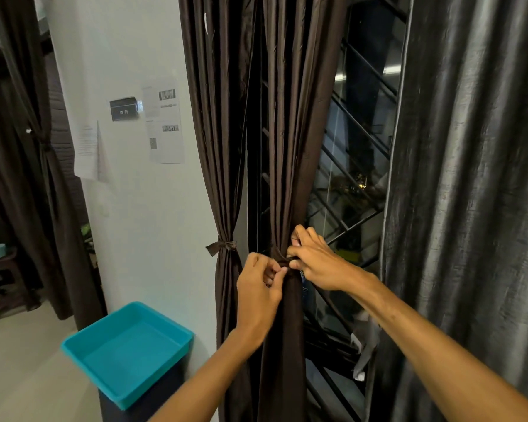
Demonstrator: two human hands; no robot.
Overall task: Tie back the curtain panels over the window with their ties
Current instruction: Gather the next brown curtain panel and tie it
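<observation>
A dark brown curtain panel [290, 132] hangs gathered in front of the window. Around its waist runs a brown tie [281, 259]. My left hand [258, 287] pinches one end of that tie on the panel's left side. My right hand [313, 260] pinches the other end on the right side, fingers curled over the fabric. The knot itself is mostly hidden between my fingers. To the left, a second brown panel [223, 147] hangs with its own tie [223, 246] knotted round it.
A grey curtain [470, 193] hangs at the right. A dark barred window [357, 166] shows between the panels. A turquoise tray [125, 351] sits on a dark stand at lower left. Papers [165, 123] are stuck on the white wall.
</observation>
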